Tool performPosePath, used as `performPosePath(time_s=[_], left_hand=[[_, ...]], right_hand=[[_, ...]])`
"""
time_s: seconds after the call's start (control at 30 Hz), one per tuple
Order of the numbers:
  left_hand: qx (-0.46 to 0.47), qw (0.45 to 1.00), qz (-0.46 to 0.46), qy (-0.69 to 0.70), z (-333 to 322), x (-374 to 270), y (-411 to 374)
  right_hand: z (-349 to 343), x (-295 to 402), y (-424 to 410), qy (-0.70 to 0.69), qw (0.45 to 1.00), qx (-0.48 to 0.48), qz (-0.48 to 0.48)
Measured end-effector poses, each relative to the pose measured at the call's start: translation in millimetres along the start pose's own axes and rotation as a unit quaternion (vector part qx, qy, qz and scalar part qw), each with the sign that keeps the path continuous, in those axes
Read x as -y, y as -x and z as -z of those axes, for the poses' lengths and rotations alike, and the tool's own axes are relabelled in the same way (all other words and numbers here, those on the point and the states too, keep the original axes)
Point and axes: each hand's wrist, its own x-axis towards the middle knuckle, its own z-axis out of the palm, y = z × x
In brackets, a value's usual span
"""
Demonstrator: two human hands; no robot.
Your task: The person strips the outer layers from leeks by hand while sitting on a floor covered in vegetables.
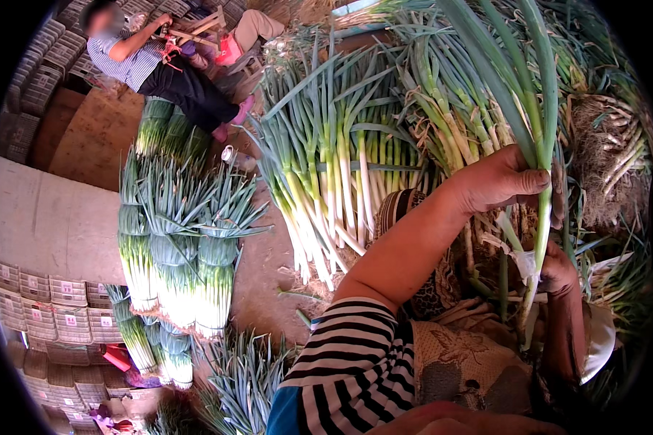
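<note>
My left hand [503, 179] grips a large green onion [544, 215] around the middle, thumb across its front. Its long green leaves rise to the top edge of the view, and its root end hangs down toward my lap. Lower on the stalk, my right hand [558, 269] is closed at the stem, its fingers partly hidden behind it. Between the two hands a pale outer sheath [525, 263] hangs loose and torn from the stalk. A patterned tan cloth [462, 353] covers my lap.
Loose green onions with white stems [332, 190] lie on my left; untrimmed ones [446, 119] lie ahead. Tied bundles [177, 261] stand farther left, near a can [238, 157]. Rooty stalks [612, 147] are at right. A person [136, 60] sits near stacked plastic crates [43, 89].
</note>
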Motion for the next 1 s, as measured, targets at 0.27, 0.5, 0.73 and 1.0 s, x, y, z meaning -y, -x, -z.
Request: performPosePath(time_s=[0.27, 0.5, 0.73, 1.0], left_hand=[[-0.037, 0.999, 0.008, -0.021, -5.3, 8.8, -0.8], [-0.19, 0.94, 0.096, -0.266, -5.5, 56.8, -3.7], [-0.472, 0.876, -0.008, -0.099, 4.1, 16.1, -21.7], [-0.529, 0.818, -0.222, -0.032, 65.0, -38.2, -1.9]], right_hand=[[-7.6, -30.5, -31.3, -0.087, 0.996, 0.021, 0.011], [-13.3, -28.9, -41.2, -0.328, 0.918, -0.188, 0.121], [11.8, -32.8, -14.5, -0.374, 0.882, -0.225, 0.176], [64.1, -117.2, 96.0, -0.083, 0.964, -0.04, 0.25]])
